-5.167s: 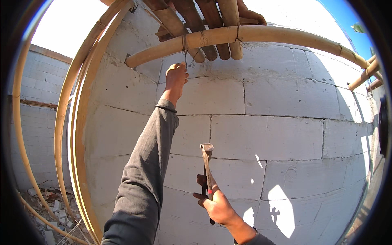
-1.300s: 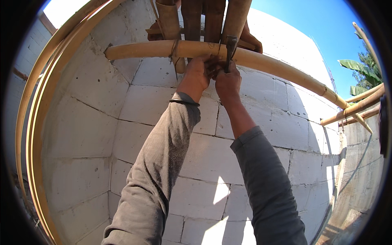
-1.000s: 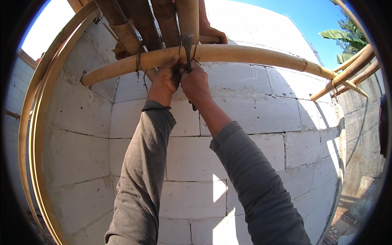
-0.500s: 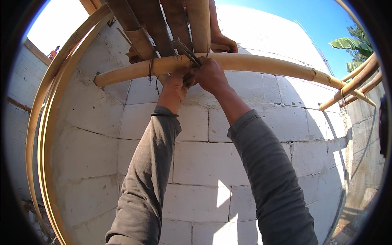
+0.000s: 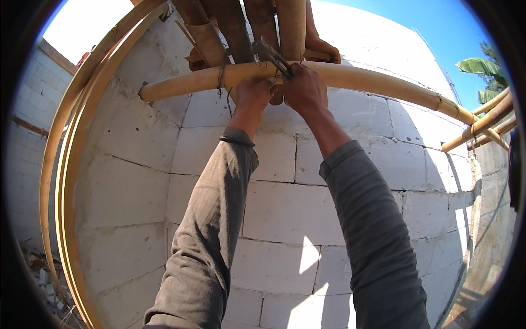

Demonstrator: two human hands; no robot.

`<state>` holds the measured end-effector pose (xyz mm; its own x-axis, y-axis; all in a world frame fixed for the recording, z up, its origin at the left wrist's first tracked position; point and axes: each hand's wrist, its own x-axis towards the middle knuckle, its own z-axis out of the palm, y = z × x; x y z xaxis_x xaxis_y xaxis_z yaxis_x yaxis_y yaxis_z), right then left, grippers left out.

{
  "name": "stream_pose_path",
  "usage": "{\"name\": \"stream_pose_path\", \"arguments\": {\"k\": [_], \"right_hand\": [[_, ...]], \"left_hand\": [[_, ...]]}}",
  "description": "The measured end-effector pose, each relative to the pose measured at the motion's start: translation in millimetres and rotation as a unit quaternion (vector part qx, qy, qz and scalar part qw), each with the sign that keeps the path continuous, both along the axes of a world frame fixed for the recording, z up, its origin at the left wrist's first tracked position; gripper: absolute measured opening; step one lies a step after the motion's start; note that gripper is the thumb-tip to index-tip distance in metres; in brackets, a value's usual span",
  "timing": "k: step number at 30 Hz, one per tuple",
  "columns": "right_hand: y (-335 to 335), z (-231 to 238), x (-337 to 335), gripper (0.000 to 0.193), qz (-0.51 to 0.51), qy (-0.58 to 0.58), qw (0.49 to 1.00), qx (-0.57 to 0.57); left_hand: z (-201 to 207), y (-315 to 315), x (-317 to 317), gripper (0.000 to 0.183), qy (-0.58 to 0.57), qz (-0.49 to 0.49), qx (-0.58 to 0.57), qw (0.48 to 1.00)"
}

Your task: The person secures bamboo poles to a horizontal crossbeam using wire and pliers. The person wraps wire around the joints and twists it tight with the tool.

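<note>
Pale block wall [image 5: 285,214] behind a bamboo pole [image 5: 378,79]

Its left end meeting the wall, the pole runs crosswise beneath several canes [image 5: 291,33], presumably to bear them; dark wire [image 5: 221,75] loops round it near that end, apparently as a lashing. The right hand [image 5: 303,90] is closed on the handles of the pincers [image 5: 281,63], whose head points up and left across the pole, an angle that likely keeps it close to the bamboo. Just beside it, the left hand [image 5: 255,98] curls at the pole's underside, perhaps for steadiness; I cannot tell what its fingers grip. Another person's hand [image 5: 327,50] shows right of the canes. No brand, label or writing is readable
</note>
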<state>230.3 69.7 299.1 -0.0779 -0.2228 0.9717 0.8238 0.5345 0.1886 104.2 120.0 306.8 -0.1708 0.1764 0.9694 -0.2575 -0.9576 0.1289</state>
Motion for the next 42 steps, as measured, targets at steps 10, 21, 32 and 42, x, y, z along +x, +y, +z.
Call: {"name": "stream_pose_path", "arguments": {"k": [10,21,32,42], "right_hand": [[61.1,-23.3,-39.8,0.025,0.161,0.112,0.979,0.056],[67.5,-13.4,-21.6,0.018,0.338,0.040,0.939,-0.050],[56.7,-22.8,-11.7,0.016,0.260,0.021,0.964,-0.056],[27.5,-97.2,33.8,0.031,0.299,0.049,0.861,-0.409]], "left_hand": [[-3.2,-20.0,-5.9,0.014,-0.006,-0.115,-0.102,0.988],[-11.4,32.4,-23.1,0.028,0.117,-0.245,-0.058,0.961],[10.4,28.6,-2.0,0.020,0.088,-0.202,-0.025,0.975],[-10.0,-31.4,10.6,0.023,0.054,0.807,0.141,0.572]]}}
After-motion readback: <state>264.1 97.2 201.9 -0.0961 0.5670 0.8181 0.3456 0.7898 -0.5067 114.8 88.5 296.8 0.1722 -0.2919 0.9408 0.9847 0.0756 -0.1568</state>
